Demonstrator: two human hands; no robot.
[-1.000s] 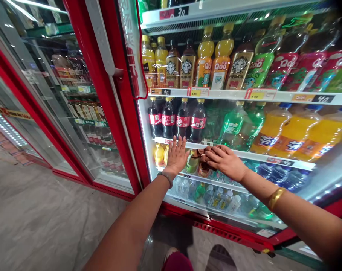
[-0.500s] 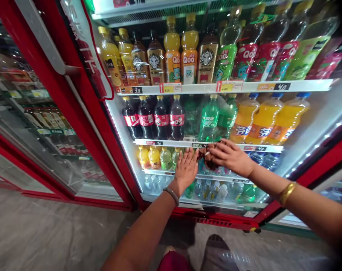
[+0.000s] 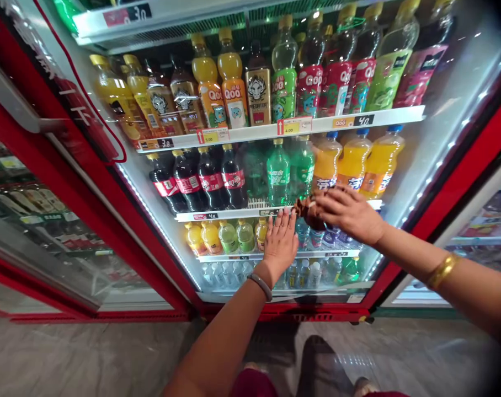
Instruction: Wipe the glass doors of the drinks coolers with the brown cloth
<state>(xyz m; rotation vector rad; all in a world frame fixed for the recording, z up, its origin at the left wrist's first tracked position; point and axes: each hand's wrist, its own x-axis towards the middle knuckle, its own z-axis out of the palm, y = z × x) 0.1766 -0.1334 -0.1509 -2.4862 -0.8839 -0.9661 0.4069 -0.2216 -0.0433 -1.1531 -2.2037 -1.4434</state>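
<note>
My left hand (image 3: 281, 241) is open, its fingers stretched up and lying close together at the price-strip edge of the middle shelf (image 3: 234, 212). Whether they touch the strip I cannot tell. Crumpled brown cloth (image 3: 312, 214) bunches under the bent fingers of my right hand (image 3: 352, 214), just right of my left. Behind and above the hands stand green soda bottles (image 3: 278, 173), cola bottles (image 3: 233, 179) and orange soda bottles (image 3: 353, 157). Small yellow juice bottles (image 3: 210, 237) line the shelf below, left of my left hand.
A red-framed cooler (image 3: 159, 259) stands open before me. Its upper shelf (image 3: 250, 129) carries several juice bottles, and water bottles (image 3: 314, 274) fill the bottom. A glass door (image 3: 35, 105) lies at the left. Grey floor (image 3: 110, 353) runs below.
The view has turned, so the upper bottles sit further left and the cooler's right side shows more. My right hand has slid a little right with the brown cloth; my left stays flat.
</note>
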